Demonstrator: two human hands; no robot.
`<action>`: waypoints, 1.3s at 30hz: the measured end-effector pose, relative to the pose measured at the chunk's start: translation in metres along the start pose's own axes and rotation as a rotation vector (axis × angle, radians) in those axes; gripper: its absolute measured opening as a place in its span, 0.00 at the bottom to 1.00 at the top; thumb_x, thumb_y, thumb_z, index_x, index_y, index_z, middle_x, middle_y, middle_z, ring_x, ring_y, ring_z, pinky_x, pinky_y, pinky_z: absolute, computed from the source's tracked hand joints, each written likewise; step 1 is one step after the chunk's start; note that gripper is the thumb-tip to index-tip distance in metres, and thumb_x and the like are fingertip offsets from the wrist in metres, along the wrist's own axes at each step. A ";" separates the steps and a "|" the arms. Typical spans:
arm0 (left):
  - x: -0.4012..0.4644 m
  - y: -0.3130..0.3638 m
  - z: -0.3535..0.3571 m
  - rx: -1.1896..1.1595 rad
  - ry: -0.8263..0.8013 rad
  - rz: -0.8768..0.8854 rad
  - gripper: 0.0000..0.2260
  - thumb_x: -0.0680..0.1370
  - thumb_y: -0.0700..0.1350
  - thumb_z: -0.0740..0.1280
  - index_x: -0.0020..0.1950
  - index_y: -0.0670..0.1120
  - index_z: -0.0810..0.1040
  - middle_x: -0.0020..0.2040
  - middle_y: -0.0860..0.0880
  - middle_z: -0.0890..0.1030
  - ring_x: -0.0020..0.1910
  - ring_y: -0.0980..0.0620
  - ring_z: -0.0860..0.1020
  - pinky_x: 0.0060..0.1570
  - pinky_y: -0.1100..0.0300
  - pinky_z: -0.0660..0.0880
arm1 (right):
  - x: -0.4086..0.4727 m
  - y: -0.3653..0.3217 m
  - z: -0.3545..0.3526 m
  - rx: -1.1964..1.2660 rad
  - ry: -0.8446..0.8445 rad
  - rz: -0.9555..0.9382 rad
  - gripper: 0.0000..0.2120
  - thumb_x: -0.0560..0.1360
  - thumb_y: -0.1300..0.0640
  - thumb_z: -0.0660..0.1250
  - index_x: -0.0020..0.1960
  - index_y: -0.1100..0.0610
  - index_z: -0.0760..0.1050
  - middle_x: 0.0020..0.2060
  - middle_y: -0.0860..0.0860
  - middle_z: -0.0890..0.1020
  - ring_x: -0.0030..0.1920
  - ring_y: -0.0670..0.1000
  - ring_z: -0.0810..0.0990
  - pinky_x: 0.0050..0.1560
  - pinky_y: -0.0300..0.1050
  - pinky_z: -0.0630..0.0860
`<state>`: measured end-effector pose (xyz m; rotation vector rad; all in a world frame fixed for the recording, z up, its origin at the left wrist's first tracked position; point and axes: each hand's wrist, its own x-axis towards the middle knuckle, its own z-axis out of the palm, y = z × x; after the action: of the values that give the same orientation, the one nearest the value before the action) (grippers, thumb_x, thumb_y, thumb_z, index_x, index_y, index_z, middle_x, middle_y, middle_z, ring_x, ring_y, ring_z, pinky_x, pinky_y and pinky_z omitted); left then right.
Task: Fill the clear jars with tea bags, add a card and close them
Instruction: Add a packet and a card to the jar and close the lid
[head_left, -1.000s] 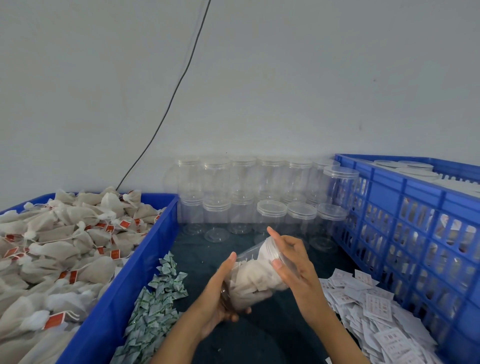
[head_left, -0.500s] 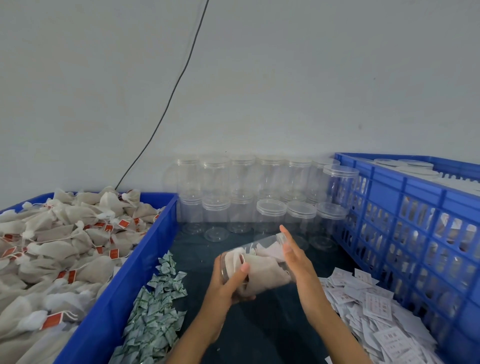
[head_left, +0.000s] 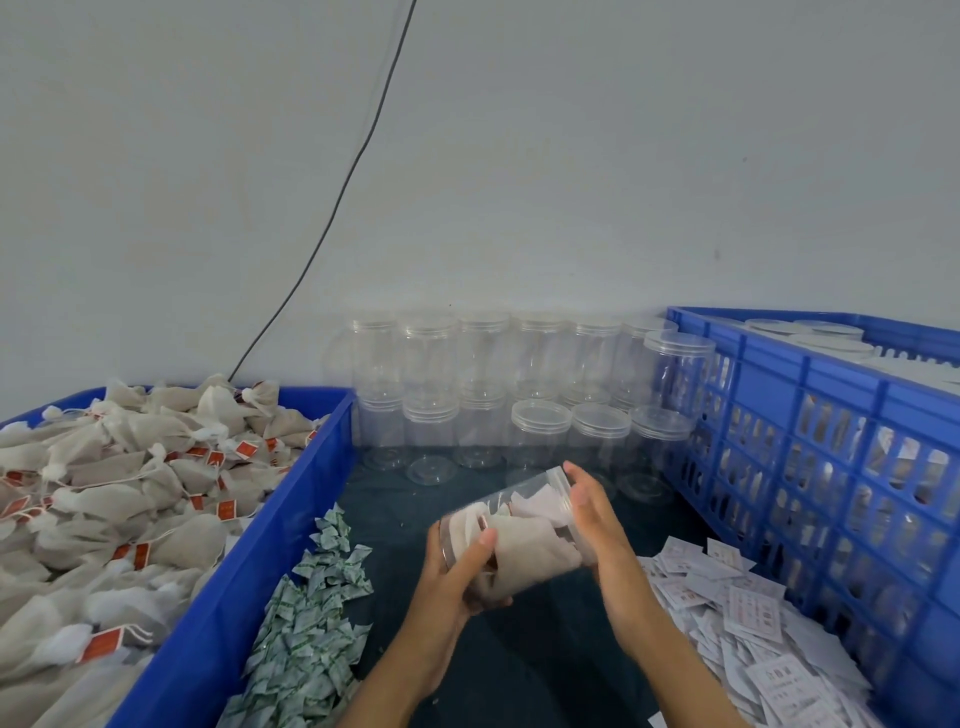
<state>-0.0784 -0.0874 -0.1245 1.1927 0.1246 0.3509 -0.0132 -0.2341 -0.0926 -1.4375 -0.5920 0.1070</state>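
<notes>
Two hands in view: left hand (head_left: 451, 577), right hand (head_left: 597, 512). One filled jar (head_left: 514, 535) between them. Two blue crates: solid-walled crate (head_left: 291, 525) on the left, slatted crate (head_left: 810, 415) on the right. Roughly fourteen empty jars (head_left: 540, 431) stacked in two tiers along the wall, hard to count exactly through clear plastic. Tea bags (head_left: 119, 499), green sachets (head_left: 306, 623) and cards (head_left: 748, 618): three heaps, too many to count. One black cable (head_left: 332, 208).
</notes>
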 end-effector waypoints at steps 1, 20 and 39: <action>-0.001 0.001 0.001 -0.046 -0.018 -0.052 0.24 0.70 0.54 0.74 0.63 0.49 0.73 0.56 0.45 0.82 0.50 0.47 0.82 0.39 0.54 0.78 | -0.001 -0.001 -0.002 0.012 -0.033 -0.020 0.27 0.73 0.35 0.63 0.70 0.41 0.65 0.65 0.38 0.71 0.64 0.33 0.70 0.53 0.27 0.71; 0.000 0.001 0.005 -0.159 -0.123 -0.211 0.23 0.73 0.59 0.63 0.59 0.45 0.80 0.49 0.45 0.84 0.42 0.51 0.80 0.35 0.58 0.76 | 0.003 -0.005 0.002 0.028 0.118 -0.040 0.36 0.62 0.41 0.79 0.66 0.40 0.67 0.56 0.52 0.79 0.59 0.50 0.79 0.63 0.50 0.74; 0.001 -0.003 0.007 0.002 -0.085 0.029 0.31 0.66 0.62 0.70 0.64 0.47 0.75 0.52 0.43 0.83 0.43 0.49 0.81 0.35 0.57 0.76 | 0.004 -0.005 0.011 0.105 0.228 -0.059 0.37 0.56 0.38 0.74 0.63 0.44 0.70 0.54 0.49 0.80 0.55 0.45 0.80 0.51 0.39 0.76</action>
<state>-0.0748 -0.0945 -0.1245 1.2101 0.0332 0.3253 -0.0160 -0.2235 -0.0861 -1.3075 -0.4341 -0.0713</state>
